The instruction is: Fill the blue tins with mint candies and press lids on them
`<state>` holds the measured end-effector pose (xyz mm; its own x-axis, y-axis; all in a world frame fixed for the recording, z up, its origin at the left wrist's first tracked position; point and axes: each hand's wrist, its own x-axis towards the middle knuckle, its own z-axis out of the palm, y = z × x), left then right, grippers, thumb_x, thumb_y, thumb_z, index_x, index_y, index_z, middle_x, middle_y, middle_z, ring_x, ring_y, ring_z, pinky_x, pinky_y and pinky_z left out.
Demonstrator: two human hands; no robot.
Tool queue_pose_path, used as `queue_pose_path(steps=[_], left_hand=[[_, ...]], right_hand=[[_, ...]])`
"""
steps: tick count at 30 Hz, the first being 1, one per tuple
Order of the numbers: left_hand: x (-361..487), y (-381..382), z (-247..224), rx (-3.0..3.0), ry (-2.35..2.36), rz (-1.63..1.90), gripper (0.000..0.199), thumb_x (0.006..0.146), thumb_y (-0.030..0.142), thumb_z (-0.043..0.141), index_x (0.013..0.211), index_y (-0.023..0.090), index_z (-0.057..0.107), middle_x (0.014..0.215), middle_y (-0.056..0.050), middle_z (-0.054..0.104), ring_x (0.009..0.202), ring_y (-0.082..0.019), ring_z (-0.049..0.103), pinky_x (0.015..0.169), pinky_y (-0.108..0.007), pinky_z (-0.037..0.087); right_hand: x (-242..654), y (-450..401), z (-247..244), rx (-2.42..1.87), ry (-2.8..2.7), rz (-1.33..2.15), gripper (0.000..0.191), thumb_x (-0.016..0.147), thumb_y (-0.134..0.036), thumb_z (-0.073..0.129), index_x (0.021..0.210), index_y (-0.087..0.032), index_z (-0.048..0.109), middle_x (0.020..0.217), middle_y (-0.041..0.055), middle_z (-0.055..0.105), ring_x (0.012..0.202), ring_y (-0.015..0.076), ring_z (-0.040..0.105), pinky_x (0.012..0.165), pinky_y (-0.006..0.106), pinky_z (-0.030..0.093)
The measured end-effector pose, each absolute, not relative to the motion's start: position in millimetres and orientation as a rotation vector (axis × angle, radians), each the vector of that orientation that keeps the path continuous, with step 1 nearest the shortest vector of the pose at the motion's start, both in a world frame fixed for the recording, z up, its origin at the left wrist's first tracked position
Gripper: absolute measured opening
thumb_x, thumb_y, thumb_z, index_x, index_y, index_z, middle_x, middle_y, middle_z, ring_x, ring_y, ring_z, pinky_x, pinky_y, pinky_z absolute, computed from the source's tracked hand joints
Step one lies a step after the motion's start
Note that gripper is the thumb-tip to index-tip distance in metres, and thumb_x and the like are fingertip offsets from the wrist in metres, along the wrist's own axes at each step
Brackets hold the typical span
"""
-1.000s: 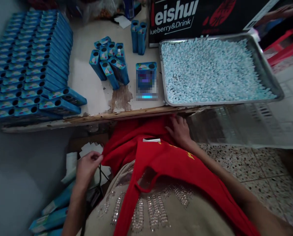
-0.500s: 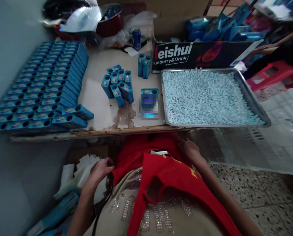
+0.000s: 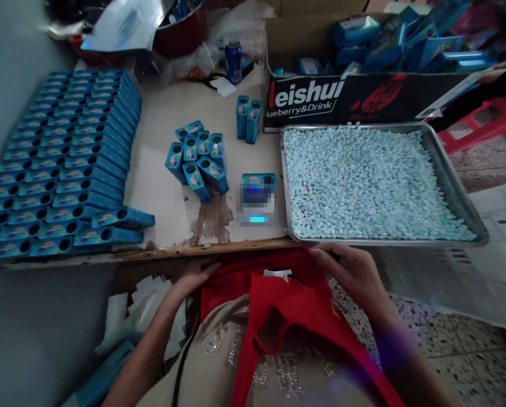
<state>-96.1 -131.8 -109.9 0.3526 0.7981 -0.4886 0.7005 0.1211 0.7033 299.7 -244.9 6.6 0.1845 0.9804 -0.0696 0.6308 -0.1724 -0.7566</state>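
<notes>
A red apron lies over my lap, below the table's front edge. My left hand holds its left edge, with the fingertips partly in shadow. On the other side, my right hand pinches the apron's right edge between thumb and fingers. Directly above the hands on the table stands a small blue device or box, partly blurred out. A metal tray full of pale blue pellets reaches the table edge above my right hand. Several small blue boxes with round holes stand clustered left of centre.
Rows of blue boxes fill the table's left side. Two more boxes stand near a blue can. A black-printed carton holds blue packs. A red stool and another person's arm are at the right.
My right hand has come up and outward, pulling the apron edge. My left hand has moved right and up onto the apron's left edge. The view has shifted slightly.
</notes>
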Motion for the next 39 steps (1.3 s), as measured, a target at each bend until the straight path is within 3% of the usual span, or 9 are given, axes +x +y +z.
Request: queue_pose_path(steps=[3, 6, 10, 14, 21, 29, 32, 36, 39], left_hand=[[-108, -148, -101, 1.764, 1.419, 0.13, 0.041, 0.097, 0.047, 0.063, 0.119, 0.021, 0.086, 0.136, -0.015, 0.082, 0.134, -0.039, 0.075, 0.125, -0.056, 0.053], [-127, -162, -82, 2.082, 1.354, 0.128, 0.038, 0.105, 0.032, 0.06, 0.134, 0.019, 0.08, 0.135, -0.016, 0.082, 0.125, -0.036, 0.08, 0.113, -0.05, 0.063], [-126, -164, -63, 2.428, 1.241, 0.264, 0.028, 0.112, 0.026, 0.06, 0.129, 0.016, 0.079, 0.116, -0.012, 0.085, 0.102, -0.029, 0.084, 0.093, -0.038, 0.068], [-91, -153, -48, 2.699, 1.109, 0.376, 0.025, 0.114, 0.018, 0.055, 0.117, 0.016, 0.08, 0.105, -0.008, 0.085, 0.092, -0.026, 0.081, 0.088, -0.037, 0.065], [-51, -130, -22, 2.914, 1.058, 0.538, 0.022, 0.114, 0.013, 0.056, 0.115, 0.017, 0.078, 0.094, -0.005, 0.082, 0.085, -0.022, 0.077, 0.081, -0.035, 0.057], [-34, -99, -12, 2.916, 1.217, 0.374, 0.022, 0.112, 0.015, 0.059, 0.116, 0.019, 0.08, 0.095, -0.007, 0.082, 0.088, -0.025, 0.075, 0.078, -0.036, 0.053], [-25, -87, -13, 2.95, 1.178, 0.413, 0.023, 0.113, 0.017, 0.058, 0.116, 0.018, 0.081, 0.099, -0.007, 0.083, 0.088, -0.027, 0.074, 0.08, -0.038, 0.054], [-18, -78, -16, 2.991, 1.137, 0.453, 0.02, 0.111, 0.016, 0.061, 0.113, 0.017, 0.081, 0.095, -0.008, 0.082, 0.086, -0.028, 0.073, 0.078, -0.04, 0.053], [-22, -76, -18, 2.964, 1.16, 0.461, 0.021, 0.111, 0.016, 0.06, 0.113, 0.017, 0.081, 0.096, -0.007, 0.082, 0.087, -0.028, 0.073, 0.078, -0.039, 0.053]], right_hand=[[309, -207, 11, -1.858, -1.598, 0.531, 0.03, 0.107, -0.048, 0.066, 0.104, -0.025, 0.084, 0.099, 0.0083, 0.085, 0.084, 0.0264, 0.078, 0.077, 0.038, 0.061], [332, -169, 1, -1.922, -1.864, 0.254, 0.032, 0.108, -0.047, 0.064, 0.123, -0.025, 0.082, 0.12, 0.0148, 0.082, 0.11, 0.0346, 0.075, 0.098, 0.051, 0.061], [368, -142, -28, -2.065, -2.212, 0.182, 0.06, 0.107, -0.051, 0.065, 0.157, -0.019, 0.064, 0.157, 0.0236, 0.066, 0.144, 0.047, 0.06, 0.113, 0.063, 0.054], [381, -128, -48, -2.013, -2.369, 0.085, 0.066, 0.11, -0.048, 0.06, 0.17, -0.023, 0.049, 0.178, 0.0199, 0.047, 0.16, 0.046, 0.046, 0.121, 0.065, 0.047], [369, -102, -38, -1.95, -2.66, 0.133, 0.028, 0.109, -0.036, 0.054, 0.12, -0.017, 0.072, 0.121, 0.0206, 0.075, 0.111, 0.0367, 0.071, 0.084, 0.041, 0.051], [396, -103, -40, -1.934, -1.667, 0.735, 0.038, 0.097, -0.06, 0.068, 0.095, -0.024, 0.08, 0.073, 0.0038, 0.074, 0.066, 0.023, 0.066, 0.064, 0.034, 0.047], [396, -104, -32, -1.91, -1.476, 0.728, 0.043, 0.088, -0.066, 0.076, 0.09, -0.025, 0.083, 0.072, 0.0036, 0.076, 0.068, 0.0228, 0.067, 0.065, 0.035, 0.048], [387, -98, -16, -1.96, -1.498, 0.596, 0.033, 0.09, -0.056, 0.076, 0.091, -0.025, 0.085, 0.079, 0.0044, 0.08, 0.075, 0.0231, 0.071, 0.074, 0.037, 0.052], [374, -86, 3, -1.93, -1.473, 0.634, 0.033, 0.091, -0.057, 0.077, 0.089, -0.025, 0.083, 0.071, 0.0028, 0.075, 0.066, 0.0212, 0.067, 0.065, 0.036, 0.05]])
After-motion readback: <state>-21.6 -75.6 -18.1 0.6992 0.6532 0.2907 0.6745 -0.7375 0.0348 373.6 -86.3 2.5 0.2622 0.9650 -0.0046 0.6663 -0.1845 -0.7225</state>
